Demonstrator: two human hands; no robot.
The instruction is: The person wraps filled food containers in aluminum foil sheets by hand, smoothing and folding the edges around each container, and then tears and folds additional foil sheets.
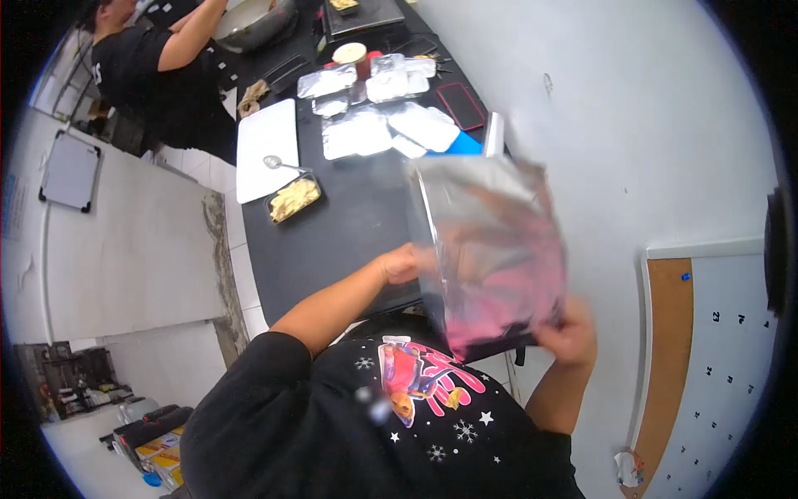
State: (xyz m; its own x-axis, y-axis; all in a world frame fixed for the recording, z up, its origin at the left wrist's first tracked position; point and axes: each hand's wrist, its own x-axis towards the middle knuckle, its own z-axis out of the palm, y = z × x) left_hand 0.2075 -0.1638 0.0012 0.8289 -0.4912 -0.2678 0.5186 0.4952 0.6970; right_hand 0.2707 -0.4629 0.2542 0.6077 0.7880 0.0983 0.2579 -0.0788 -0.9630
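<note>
A large shiny sheet of foil [490, 249] hangs upright between my two hands, reflecting pink and black from the shirt. My left hand [401, 264] is at the sheet's left edge, its fingers partly behind the foil. At the lower right corner, my right hand [569, 334] pinches the sheet, slightly blurred. Left of the foil, a black tray of pale yellow food [294, 200] rests at the edge of a white board [268, 150], with a spoon [278, 163] beside it. Several foil-covered packs [356, 133] lie farther back.
The black table [357, 224] runs away from me along a white wall. A red-edged phone [460, 106], a foil roll [494, 135] and a cup [350, 55] are on it. Another person [158, 71] stands at the upper left beside a large metal bowl [253, 21].
</note>
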